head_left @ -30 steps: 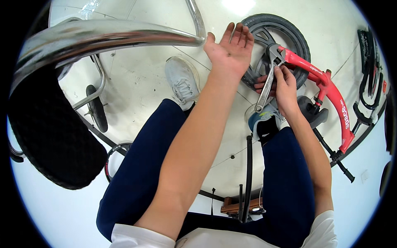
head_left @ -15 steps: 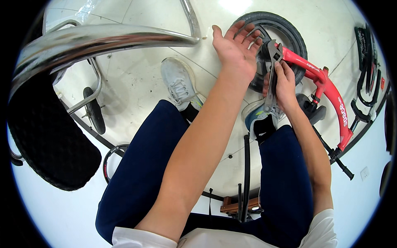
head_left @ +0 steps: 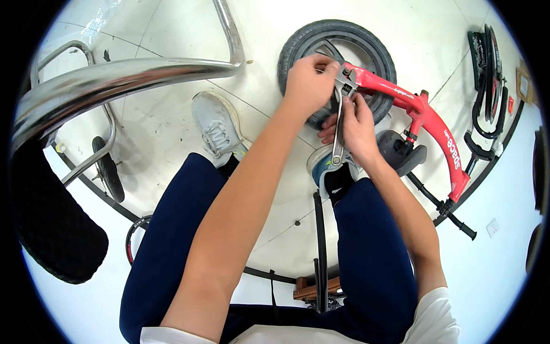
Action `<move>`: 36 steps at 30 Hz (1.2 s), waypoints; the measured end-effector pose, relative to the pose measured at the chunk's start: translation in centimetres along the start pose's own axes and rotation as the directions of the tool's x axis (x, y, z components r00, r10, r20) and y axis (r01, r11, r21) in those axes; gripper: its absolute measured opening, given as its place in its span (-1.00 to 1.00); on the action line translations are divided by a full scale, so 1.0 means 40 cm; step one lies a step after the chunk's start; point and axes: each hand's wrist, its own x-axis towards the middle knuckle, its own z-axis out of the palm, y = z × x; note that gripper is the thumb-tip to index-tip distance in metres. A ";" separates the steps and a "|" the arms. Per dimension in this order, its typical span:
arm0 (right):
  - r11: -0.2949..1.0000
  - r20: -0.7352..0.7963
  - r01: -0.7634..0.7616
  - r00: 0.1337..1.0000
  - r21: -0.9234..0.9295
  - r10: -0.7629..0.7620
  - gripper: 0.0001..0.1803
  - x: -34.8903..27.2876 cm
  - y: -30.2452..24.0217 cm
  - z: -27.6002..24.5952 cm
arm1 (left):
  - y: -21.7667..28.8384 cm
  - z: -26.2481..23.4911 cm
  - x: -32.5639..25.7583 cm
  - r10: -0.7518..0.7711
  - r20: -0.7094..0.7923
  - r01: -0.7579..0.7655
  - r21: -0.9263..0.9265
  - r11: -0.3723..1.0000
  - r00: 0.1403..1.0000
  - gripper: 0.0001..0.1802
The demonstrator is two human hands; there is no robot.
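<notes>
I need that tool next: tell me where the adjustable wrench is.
In the head view, upper right of centre: the adjustable wrench is in the right hand, its head at the wheel hub beside the left hand.

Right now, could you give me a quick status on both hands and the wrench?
Left hand on the wheel hub. Right hand grips the adjustable wrench, head at the red frame end. Nothing blocking.

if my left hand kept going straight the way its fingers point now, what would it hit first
Most likely the head of the adjustable wrench at the red bike frame's fork end. The left hand points right across the black wheel, fingertips already at the wrench head. Depth is unclear from above.
</notes>
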 end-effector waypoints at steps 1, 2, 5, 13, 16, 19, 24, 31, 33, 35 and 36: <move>0.999 -0.016 -0.007 1.000 0.038 0.008 -0.77 0.006 0.005 0.007 | -0.004 0.011 -0.004 0.064 0.045 -0.068 0.105 0.992 0.997 -0.70; 0.997 0.012 -0.006 1.000 0.076 0.006 -0.75 0.004 0.001 0.009 | -0.006 0.023 -0.008 0.119 -0.007 -0.115 0.198 0.973 0.993 -0.72; 0.984 0.060 -0.055 0.997 0.172 0.045 -0.77 0.005 -0.011 0.007 | -0.009 0.031 -0.002 0.189 -0.035 -0.179 0.189 0.965 0.981 -0.78; 0.993 0.072 -0.109 0.991 -0.052 0.113 -0.61 0.030 -0.011 -0.048 | -0.042 0.019 -0.005 0.257 -0.016 -0.242 0.286 0.927 0.966 -0.73; 0.961 0.149 -0.108 0.978 -0.254 0.149 -0.60 0.037 -0.064 -0.106 | -0.126 0.020 -0.079 0.410 -0.108 -0.321 0.456 0.830 0.906 -0.74; 0.931 0.127 -0.090 0.982 -0.353 0.143 -0.60 0.037 -0.079 -0.113 | -0.165 0.018 -0.126 0.507 0.033 -0.440 0.547 0.712 0.861 -0.73; 0.883 0.101 -0.172 0.966 -0.437 0.238 -0.58 0.030 -0.139 -0.103 | -0.155 0.034 -0.145 0.480 0.050 -0.395 0.648 0.652 0.876 -0.58; 0.747 0.159 -0.088 0.954 -0.660 0.253 -0.56 0.040 -0.170 -0.124 | -0.185 -0.002 -0.117 0.449 0.126 -0.417 0.647 0.638 0.884 -0.50; 0.718 0.181 -0.054 0.952 -0.694 0.246 -0.55 0.041 -0.175 -0.125 | -0.186 -0.014 -0.108 0.450 0.142 -0.428 0.645 0.633 0.882 -0.50; 0.690 0.205 -0.012 0.951 -0.724 0.232 -0.54 0.048 -0.176 -0.133 | -0.185 -0.023 -0.103 0.456 0.161 -0.444 0.640 0.628 0.876 -0.49; 0.670 0.201 -0.027 0.944 -0.742 0.261 -0.53 0.050 -0.181 -0.137 | -0.183 -0.024 -0.105 0.444 0.161 -0.436 0.641 0.632 0.881 -0.49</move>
